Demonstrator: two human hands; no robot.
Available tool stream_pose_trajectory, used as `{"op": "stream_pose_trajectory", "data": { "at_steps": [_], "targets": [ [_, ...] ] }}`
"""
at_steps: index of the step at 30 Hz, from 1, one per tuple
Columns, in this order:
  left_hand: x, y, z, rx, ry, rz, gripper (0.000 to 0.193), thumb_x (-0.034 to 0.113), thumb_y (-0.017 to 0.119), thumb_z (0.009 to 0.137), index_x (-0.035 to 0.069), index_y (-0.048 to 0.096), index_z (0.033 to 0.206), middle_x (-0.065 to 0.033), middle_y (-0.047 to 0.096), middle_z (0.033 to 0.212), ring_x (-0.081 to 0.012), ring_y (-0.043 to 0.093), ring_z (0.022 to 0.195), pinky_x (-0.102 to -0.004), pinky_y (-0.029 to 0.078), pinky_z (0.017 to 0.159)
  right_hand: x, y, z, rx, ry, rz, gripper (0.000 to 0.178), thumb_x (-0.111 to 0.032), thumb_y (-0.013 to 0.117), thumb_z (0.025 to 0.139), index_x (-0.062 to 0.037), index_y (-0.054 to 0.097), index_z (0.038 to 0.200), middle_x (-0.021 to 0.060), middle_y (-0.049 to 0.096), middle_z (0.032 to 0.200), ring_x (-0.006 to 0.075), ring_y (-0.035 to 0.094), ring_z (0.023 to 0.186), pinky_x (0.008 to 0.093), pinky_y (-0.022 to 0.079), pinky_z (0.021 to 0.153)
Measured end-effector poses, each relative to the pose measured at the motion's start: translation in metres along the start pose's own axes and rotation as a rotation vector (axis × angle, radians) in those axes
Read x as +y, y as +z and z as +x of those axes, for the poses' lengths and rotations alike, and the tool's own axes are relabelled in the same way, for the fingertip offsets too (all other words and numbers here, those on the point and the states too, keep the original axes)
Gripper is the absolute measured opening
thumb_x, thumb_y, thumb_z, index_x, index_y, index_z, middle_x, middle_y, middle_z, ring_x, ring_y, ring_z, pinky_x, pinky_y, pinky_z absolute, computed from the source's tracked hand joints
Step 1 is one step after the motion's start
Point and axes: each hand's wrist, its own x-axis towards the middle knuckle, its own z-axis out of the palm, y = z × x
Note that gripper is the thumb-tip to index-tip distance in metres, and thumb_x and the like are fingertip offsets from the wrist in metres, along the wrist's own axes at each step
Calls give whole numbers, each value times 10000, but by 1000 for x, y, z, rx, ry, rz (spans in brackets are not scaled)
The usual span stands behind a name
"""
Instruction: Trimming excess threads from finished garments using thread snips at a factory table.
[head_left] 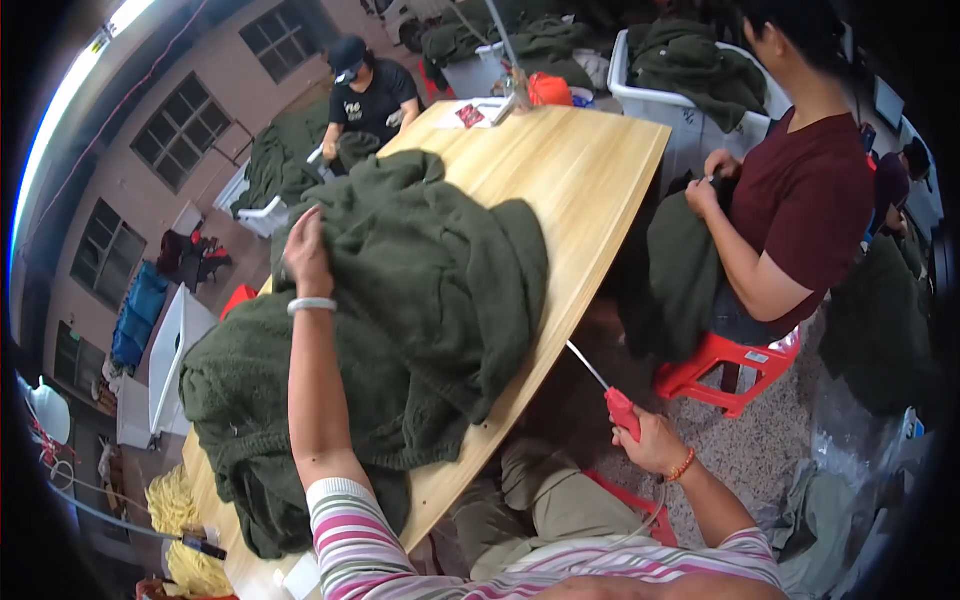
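A heap of dark green knitted sweaters (430, 270) covers the near left part of the wooden table (560, 150). My left hand (308, 250) reaches over the heap to its far left side. Its fingers are stretched out and rest against the knit, not gripping it. My right hand (652, 443) is off the table's right edge, above the floor. It is wrapped round the red handle of a tool (622, 410) with a long thin metal shaft. The shaft points up and left toward the table edge, apart from the sweaters. A thin cord seems to trail below this hand.
Close on the right, a person in a maroon shirt (810, 200) sits on a red stool (735, 365) with a green garment. Another person (365, 110) works beyond the table. White bins (640, 95) hold more green garments. Yellow cloth (175, 510) lies at lower left.
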Motion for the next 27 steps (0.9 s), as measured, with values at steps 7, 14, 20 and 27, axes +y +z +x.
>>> {"op": "stream_pose_trajectory", "data": {
  "at_steps": [7,14,20,27],
  "targets": [
    [78,62,-212,-1548,-267,346,259,102,627,851,70,614,1108,-107,636,823,-159,586,701,-284,469,663,-9,0,6,-7,-47,-1,225,-164,558,847,-29,546,1027,137,655,731,341,645,744,428,504,699],
    [74,16,-251,-1320,-564,606,322,243,639,864,34,602,1106,-72,620,658,-114,552,555,-278,438,529,-5,-9,-5,-11,-39,29,233,-159,562,842,-21,541,1029,162,647,737,361,634,748,449,493,694],
    [80,79,-268,-889,99,905,313,333,675,802,26,644,854,-115,618,763,-279,599,684,-372,475,611,-6,-5,-8,4,-34,-35,276,-204,553,852,-17,527,1053,178,643,753,388,620,756,462,480,709],
    [18,179,-257,-518,-69,932,799,229,725,735,107,293,1396,-245,499,1139,-412,550,979,-448,467,806,-10,-7,-21,30,-45,13,275,-178,551,856,-15,522,1076,175,648,753,355,640,741,435,498,693]
  ]
}}
